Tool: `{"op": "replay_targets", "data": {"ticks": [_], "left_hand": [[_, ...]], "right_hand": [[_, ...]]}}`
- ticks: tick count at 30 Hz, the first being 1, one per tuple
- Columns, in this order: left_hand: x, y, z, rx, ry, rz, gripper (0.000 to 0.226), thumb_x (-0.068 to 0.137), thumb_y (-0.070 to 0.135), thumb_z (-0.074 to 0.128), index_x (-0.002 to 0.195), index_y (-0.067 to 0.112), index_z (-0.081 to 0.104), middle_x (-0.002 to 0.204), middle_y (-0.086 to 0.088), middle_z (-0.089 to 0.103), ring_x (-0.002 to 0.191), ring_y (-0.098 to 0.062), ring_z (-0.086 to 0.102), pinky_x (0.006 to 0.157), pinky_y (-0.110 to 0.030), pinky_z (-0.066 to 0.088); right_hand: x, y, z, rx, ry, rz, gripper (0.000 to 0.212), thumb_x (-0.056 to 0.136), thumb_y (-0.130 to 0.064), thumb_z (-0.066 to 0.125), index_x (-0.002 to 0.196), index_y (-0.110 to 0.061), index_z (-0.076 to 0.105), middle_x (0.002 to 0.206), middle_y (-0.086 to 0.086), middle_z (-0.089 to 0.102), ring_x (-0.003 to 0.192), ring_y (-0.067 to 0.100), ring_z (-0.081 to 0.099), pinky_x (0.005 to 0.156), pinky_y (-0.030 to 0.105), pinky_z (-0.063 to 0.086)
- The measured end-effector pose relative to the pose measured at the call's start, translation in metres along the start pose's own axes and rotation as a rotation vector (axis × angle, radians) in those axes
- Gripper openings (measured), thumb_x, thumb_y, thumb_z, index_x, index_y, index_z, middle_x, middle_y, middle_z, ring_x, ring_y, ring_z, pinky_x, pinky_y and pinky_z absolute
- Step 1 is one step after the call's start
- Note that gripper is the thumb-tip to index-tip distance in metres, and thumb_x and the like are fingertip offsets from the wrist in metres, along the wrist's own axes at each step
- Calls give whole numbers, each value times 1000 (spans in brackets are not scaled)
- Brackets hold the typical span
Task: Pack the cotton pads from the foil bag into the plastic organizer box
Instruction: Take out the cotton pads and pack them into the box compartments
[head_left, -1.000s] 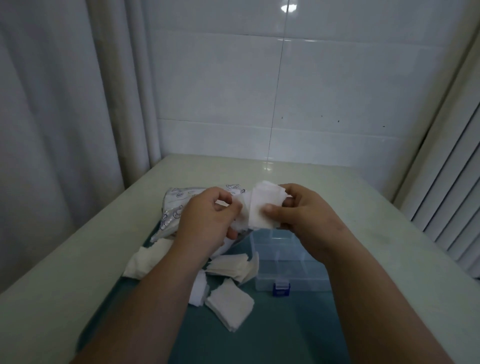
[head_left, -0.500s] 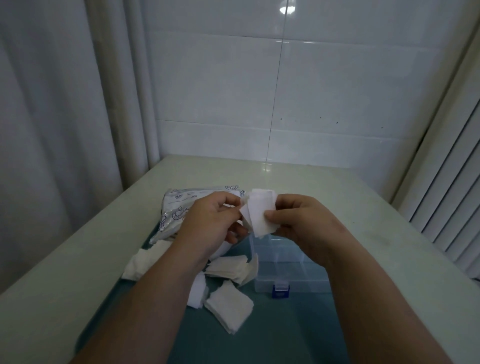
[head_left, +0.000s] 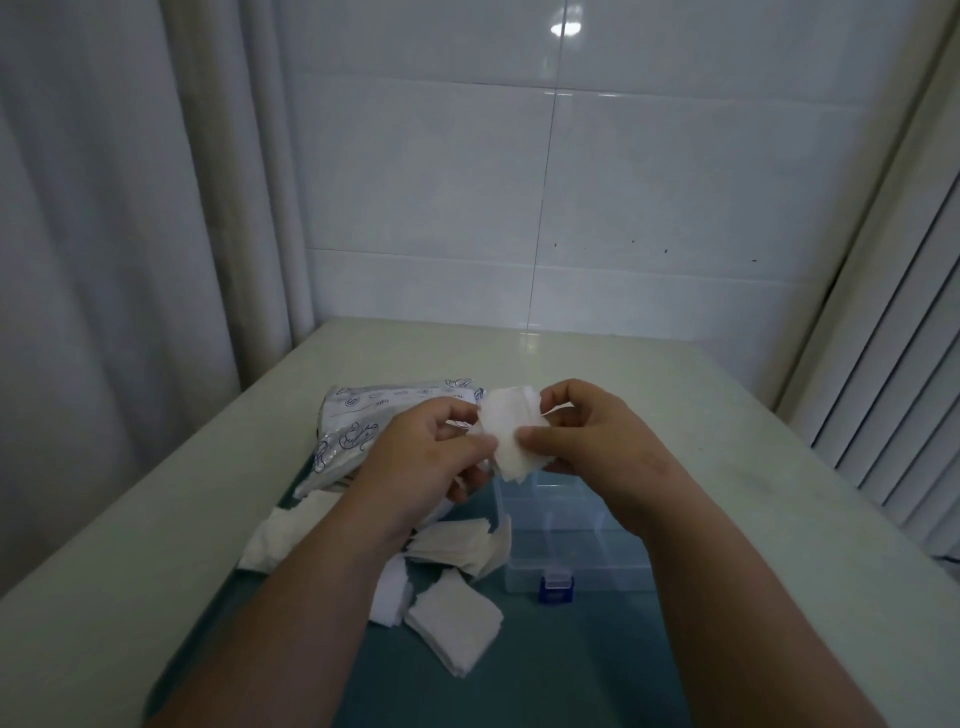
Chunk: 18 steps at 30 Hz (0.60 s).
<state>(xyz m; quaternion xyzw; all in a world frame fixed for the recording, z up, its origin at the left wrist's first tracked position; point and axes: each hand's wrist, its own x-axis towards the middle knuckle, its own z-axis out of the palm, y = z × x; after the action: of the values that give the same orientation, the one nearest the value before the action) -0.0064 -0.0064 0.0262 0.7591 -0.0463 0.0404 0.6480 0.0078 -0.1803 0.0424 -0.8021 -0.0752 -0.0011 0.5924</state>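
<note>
A small stack of white square cotton pads (head_left: 511, 439) is held in the air between both hands, above the far end of the clear plastic organizer box (head_left: 571, 551). The right hand (head_left: 597, 441) pinches it, with the thumb on the near face and a curled index finger over the top edge. The left hand (head_left: 431, 457) pinches its left edge between thumb and curled fingers. Behind the left hand lies the silver printed foil bag (head_left: 358, 426). More loose white pads (head_left: 457, 629) lie scattered on the teal mat (head_left: 545, 670) (left of the box, whose blue latch (head_left: 556, 590) faces the person).
</note>
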Motion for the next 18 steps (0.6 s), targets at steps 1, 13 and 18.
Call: {"op": "replay_targets", "data": {"ticks": [1, 13, 18], "left_hand": [[0, 0, -1, 1, -14, -20, 15, 89, 10, 64, 102, 17, 66, 71, -5, 73, 61, -16, 65, 55, -28, 51], [-2, -19, 19, 827, -145, 118, 23, 89, 47, 56, 105, 37, 69, 95, 16, 68, 86, -4, 60, 73, -24, 48], [-1, -27, 27, 855, -160, 82, 21, 83, 35, 58, 99, 32, 71, 87, 12, 65, 82, -7, 60, 64, -24, 45]], "right_hand": [[0, -1, -1, 8, 0, -4, 22, 82, -12, 73, 98, -16, 59, 98, 10, 69, 89, 25, 69, 79, 40, 60], [-4, 11, -23, -39, 177, 25, 21, 83, -10, 70, 98, -15, 57, 100, 12, 65, 88, 26, 66, 72, 38, 62], [-6, 12, -21, -101, 203, -18, 22, 83, -12, 69, 100, -18, 55, 99, 6, 63, 88, 22, 65, 69, 33, 61]]}}
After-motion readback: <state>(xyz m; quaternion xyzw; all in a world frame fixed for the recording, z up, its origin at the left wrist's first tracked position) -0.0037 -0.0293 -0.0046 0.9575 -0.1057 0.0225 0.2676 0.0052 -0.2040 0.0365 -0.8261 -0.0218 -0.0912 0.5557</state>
